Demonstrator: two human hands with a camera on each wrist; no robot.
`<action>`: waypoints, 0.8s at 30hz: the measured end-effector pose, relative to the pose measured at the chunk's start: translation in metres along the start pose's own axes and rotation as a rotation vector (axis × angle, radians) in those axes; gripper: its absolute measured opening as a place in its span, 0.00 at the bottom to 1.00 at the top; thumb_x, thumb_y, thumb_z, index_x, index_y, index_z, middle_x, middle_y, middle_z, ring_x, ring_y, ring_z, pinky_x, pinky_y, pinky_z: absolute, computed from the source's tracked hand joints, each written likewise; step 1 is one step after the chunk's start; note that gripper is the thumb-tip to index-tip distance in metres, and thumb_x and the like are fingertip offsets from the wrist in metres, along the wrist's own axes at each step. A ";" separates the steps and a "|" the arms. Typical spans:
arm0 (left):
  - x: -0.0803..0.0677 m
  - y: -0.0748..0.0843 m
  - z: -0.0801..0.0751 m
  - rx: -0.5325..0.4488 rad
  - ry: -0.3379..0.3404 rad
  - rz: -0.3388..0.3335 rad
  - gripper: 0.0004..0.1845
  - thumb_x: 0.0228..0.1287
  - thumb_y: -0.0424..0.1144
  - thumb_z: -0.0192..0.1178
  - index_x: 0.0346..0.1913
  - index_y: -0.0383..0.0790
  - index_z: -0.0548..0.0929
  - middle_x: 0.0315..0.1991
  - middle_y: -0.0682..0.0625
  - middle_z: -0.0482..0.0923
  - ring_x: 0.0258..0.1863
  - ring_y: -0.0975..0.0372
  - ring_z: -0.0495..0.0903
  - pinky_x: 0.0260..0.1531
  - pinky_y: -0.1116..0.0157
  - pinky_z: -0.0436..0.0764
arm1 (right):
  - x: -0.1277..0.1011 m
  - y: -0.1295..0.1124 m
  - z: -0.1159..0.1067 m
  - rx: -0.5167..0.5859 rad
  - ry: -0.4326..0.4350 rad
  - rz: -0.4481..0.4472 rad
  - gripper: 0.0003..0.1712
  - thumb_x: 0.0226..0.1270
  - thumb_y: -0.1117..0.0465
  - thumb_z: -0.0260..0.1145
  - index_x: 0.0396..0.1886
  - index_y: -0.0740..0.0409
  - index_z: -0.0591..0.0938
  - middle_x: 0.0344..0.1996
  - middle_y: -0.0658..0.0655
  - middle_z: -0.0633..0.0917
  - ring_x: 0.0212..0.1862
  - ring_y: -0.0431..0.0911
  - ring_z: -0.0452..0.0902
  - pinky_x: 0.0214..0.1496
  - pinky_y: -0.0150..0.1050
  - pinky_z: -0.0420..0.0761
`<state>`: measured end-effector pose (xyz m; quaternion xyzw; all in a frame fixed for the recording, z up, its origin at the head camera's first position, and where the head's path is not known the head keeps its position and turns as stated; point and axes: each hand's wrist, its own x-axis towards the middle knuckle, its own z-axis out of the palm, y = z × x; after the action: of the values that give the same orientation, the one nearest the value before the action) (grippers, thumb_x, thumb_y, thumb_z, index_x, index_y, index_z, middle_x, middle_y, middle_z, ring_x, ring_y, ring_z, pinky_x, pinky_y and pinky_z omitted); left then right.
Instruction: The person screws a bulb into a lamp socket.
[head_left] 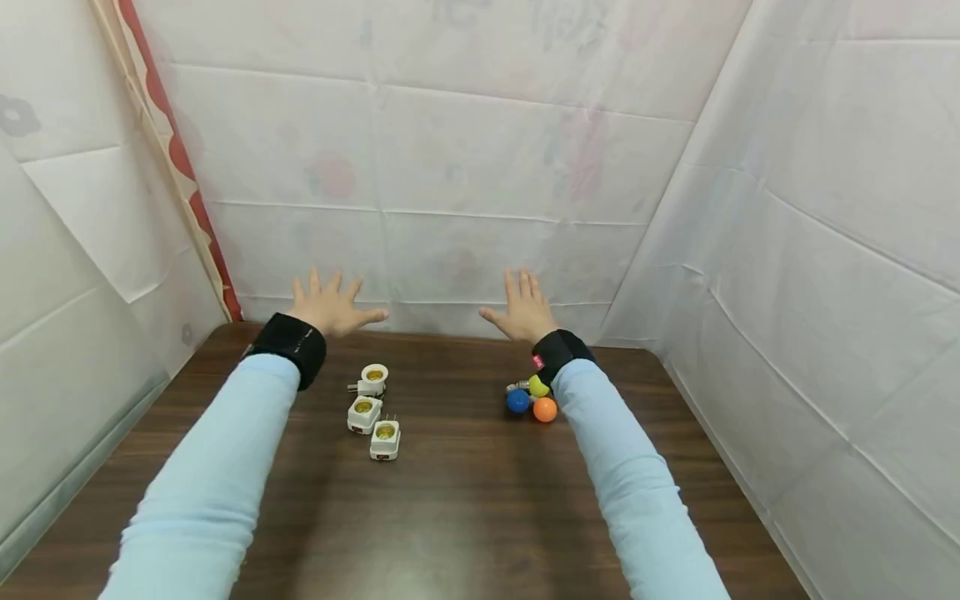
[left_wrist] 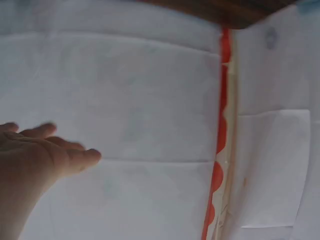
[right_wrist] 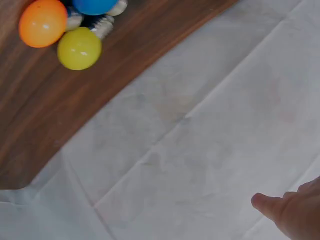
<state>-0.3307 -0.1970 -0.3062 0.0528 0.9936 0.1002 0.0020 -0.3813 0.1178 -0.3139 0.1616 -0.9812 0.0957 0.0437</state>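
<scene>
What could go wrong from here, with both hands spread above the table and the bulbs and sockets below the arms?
1. The bulbs, orange, blue and yellow, lie loose under the right sleeve; a lowered arm may roll them away.
2. The three sockets sit close together near the left sleeve; a sweep could knock them.
3. Both hands, left and right, hold nothing and are beyond both groups.

No text, brand or number can be read in any view. The only candidate is a small red tag point(head_left: 537, 362) on the black wrist strap point(head_left: 558, 353) right of centre in the head view, and any marking on it is too small to make out.
</scene>
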 end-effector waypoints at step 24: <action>-0.117 0.018 0.072 -0.141 0.144 0.320 0.18 0.53 0.35 0.64 0.49 0.37 0.80 0.45 0.43 0.81 0.41 0.52 0.81 0.36 0.54 0.81 | -0.124 -0.010 0.062 0.269 0.032 -0.321 0.23 0.61 0.64 0.63 0.56 0.61 0.73 0.54 0.59 0.77 0.56 0.50 0.73 0.57 0.44 0.74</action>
<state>-0.2112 -0.1771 -0.3743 0.2028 0.9605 0.1722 -0.0816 -0.2642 0.1346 -0.3874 0.3187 -0.9204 0.2205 0.0520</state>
